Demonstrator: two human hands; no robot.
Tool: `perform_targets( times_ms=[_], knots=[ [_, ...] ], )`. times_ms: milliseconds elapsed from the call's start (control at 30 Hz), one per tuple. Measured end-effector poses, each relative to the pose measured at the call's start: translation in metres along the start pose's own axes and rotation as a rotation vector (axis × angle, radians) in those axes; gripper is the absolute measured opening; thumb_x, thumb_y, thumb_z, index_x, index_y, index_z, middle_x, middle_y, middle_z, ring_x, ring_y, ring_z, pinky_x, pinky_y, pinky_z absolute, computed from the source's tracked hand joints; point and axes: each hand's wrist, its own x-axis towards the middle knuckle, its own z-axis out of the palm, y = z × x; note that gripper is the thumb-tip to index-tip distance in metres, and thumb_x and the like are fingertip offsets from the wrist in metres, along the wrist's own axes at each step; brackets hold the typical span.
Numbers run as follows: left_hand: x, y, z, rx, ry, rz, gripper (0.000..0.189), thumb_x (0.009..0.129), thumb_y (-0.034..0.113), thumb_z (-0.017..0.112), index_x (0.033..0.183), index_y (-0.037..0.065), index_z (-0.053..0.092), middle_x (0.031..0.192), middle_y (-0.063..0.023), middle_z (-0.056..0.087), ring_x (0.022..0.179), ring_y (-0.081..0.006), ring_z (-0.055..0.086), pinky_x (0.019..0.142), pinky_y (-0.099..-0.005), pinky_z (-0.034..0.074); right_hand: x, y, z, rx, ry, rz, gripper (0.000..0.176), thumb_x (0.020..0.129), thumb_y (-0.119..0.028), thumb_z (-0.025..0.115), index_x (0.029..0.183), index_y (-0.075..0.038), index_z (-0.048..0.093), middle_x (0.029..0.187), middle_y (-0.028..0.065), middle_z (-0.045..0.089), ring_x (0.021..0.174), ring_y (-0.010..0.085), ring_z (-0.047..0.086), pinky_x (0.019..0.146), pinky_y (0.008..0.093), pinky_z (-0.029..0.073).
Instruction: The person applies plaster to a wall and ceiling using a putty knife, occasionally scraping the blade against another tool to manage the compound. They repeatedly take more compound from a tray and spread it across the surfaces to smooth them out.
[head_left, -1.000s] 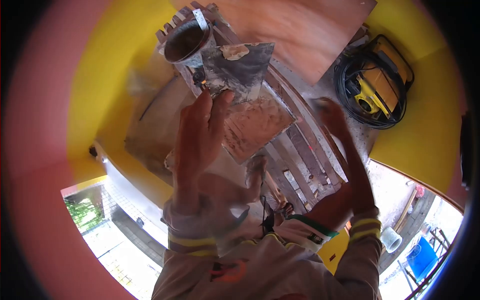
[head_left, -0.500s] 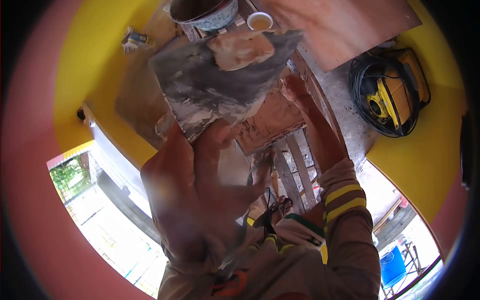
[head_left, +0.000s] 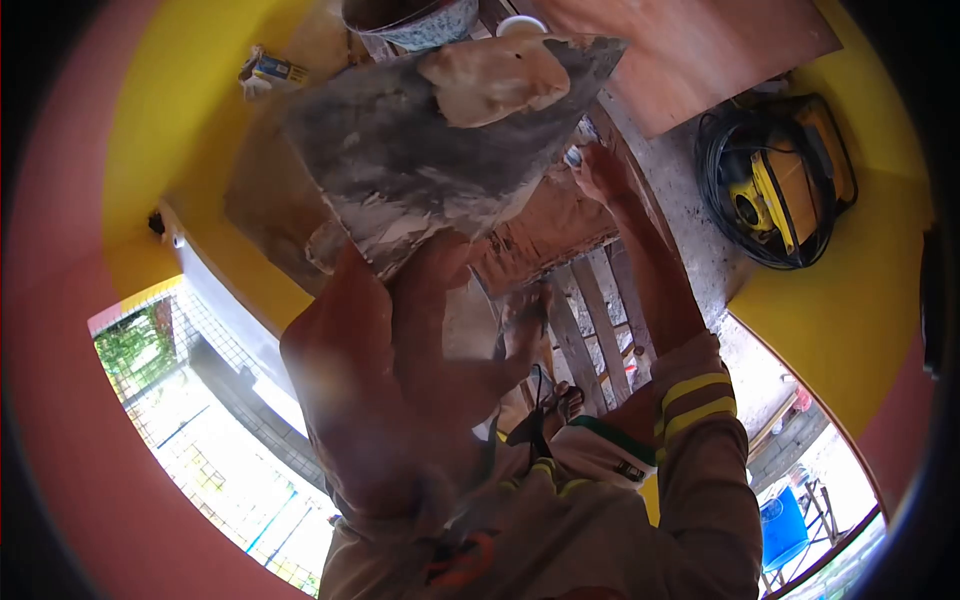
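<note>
A broad grey board [head_left: 400, 150], smeared with wet plaster, is tilted across the middle of the view above my lap. On its far part lies a lump of beige plaster [head_left: 500, 82]. My left hand [head_left: 326, 246] is at the board's left edge, mostly hidden by it, and seems to grip it there. To the right of the board, my right hand [head_left: 603, 174] is closed around a small object with a pale, shiny end [head_left: 573, 156]; its kind is not clear. Below that hand is a reddish-brown, plaster-stained panel [head_left: 545, 235].
A plaster-stained basin [head_left: 425, 25] and a white bowl [head_left: 522, 24] stand beyond the board. Wooden slats [head_left: 590, 315] lie beneath me. At right is a yellow machine with a coiled black cable [head_left: 775, 190]. A reddish sheet [head_left: 690, 50] leans at the upper right.
The board with its plaster lump has shifted away from me and now partly covers the bowl. My right hand has moved slightly right, and the pale-ended object now shows in it.
</note>
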Motion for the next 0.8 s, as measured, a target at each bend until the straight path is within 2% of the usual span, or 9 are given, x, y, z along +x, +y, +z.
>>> perform_targets(
  times_ms=[33, 167, 333, 400, 500, 600, 667, 733, 800],
  knots=[
    [-0.003, 0.001, 0.000, -0.014, 0.009, -0.011, 0.011, 0.097, 0.006, 0.058, 0.094, -0.004, 0.061, 0.086, -0.0146, 0.073, 0.072, -0.0178, 0.070, 0.064, -0.0282, 0.051, 0.005, 0.006, 0.016, -0.045, 0.064, -0.069, 0.020, 0.084, -0.024, 0.062, 0.090, -0.005, 0.066, 0.094, 0.0177, 0.066, 0.084, 0.0373, 0.065, 0.073, 0.0484, 0.053],
    [-0.009, 0.002, -0.005, -0.014, 0.007, -0.064, 0.011, 0.096, 0.006, 0.058, 0.095, -0.005, 0.061, 0.085, -0.0144, 0.073, 0.073, -0.0177, 0.070, 0.065, -0.0287, 0.051, 0.009, -0.011, 0.045, -0.175, -0.047, -0.104, 0.022, 0.088, -0.027, 0.058, 0.087, -0.006, 0.066, 0.089, 0.0166, 0.066, 0.082, 0.0355, 0.065, 0.074, 0.0483, 0.053],
    [-0.018, -0.003, -0.011, -0.052, 0.029, -0.063, 0.013, 0.095, 0.004, 0.059, 0.102, -0.006, 0.062, 0.086, -0.0131, 0.072, 0.077, -0.0194, 0.072, 0.066, -0.0291, 0.052, 0.006, -0.006, 0.034, -0.185, -0.247, -0.169, 0.026, 0.088, -0.029, 0.056, 0.085, -0.007, 0.069, 0.085, 0.0162, 0.069, 0.086, 0.0349, 0.067, 0.075, 0.0479, 0.054],
    [-0.023, -0.008, -0.009, -0.045, 0.042, -0.015, 0.014, 0.094, 0.002, 0.059, 0.105, -0.006, 0.062, 0.087, -0.0133, 0.072, 0.080, -0.0207, 0.072, 0.066, -0.0292, 0.053, -0.001, -0.009, 0.029, -0.044, -0.247, -0.091, 0.026, 0.086, -0.029, 0.058, 0.083, -0.005, 0.069, 0.085, 0.0173, 0.069, 0.086, 0.0354, 0.068, 0.075, 0.0474, 0.054],
    [-0.023, -0.012, -0.017, 0.067, -0.066, -0.029, 0.018, 0.093, -0.001, 0.059, 0.110, -0.006, 0.061, 0.089, -0.0137, 0.072, 0.082, -0.0223, 0.073, 0.065, -0.0291, 0.054, -0.014, 0.000, 0.064, 0.099, -0.015, -0.074, 0.026, 0.082, -0.027, 0.062, 0.082, -0.002, 0.068, 0.084, 0.0190, 0.069, 0.084, 0.0355, 0.068, 0.075, 0.0466, 0.054],
    [-0.019, -0.009, -0.013, 0.005, -0.041, 0.023, 0.022, 0.093, -0.002, 0.059, 0.115, -0.006, 0.059, 0.091, -0.0143, 0.072, 0.081, -0.0225, 0.073, 0.064, -0.0285, 0.054, -0.015, 0.046, 0.107, 0.304, -0.096, 0.113, 0.026, 0.077, -0.026, 0.067, 0.085, -0.001, 0.068, 0.085, 0.0195, 0.068, 0.084, 0.0357, 0.067, 0.075, 0.0450, 0.054],
    [-0.024, -0.016, -0.012, -0.011, 0.017, 0.079, 0.025, 0.093, -0.002, 0.059, 0.117, -0.007, 0.058, 0.091, -0.0141, 0.072, 0.080, -0.0220, 0.073, 0.063, -0.0281, 0.054, -0.017, 0.046, 0.092, 0.298, -0.159, 0.134, 0.029, 0.075, -0.027, 0.070, 0.089, -0.002, 0.067, 0.087, 0.0193, 0.068, 0.084, 0.0361, 0.067, 0.076, 0.0438, 0.054],
    [-0.026, -0.017, -0.010, -0.027, 0.049, 0.093, 0.026, 0.093, -0.002, 0.059, 0.119, -0.007, 0.058, 0.092, -0.0140, 0.072, 0.079, -0.0216, 0.073, 0.063, -0.0277, 0.054, -0.030, 0.044, 0.055, 0.112, -0.081, -0.024, 0.033, 0.073, -0.029, 0.071, 0.092, -0.002, 0.066, 0.089, 0.0189, 0.068, 0.084, 0.0367, 0.067, 0.077, 0.0428, 0.054],
    [-0.024, -0.013, -0.010, -0.022, 0.045, 0.072, 0.027, 0.093, -0.002, 0.059, 0.119, -0.007, 0.057, 0.092, -0.0139, 0.072, 0.079, -0.0211, 0.073, 0.063, -0.0275, 0.054, -0.043, 0.030, 0.046, 0.027, -0.094, -0.004, 0.032, 0.075, -0.026, 0.071, 0.094, -0.001, 0.064, 0.089, 0.0212, 0.067, 0.084, 0.0388, 0.066, 0.076, 0.0466, 0.053]
  ],
)
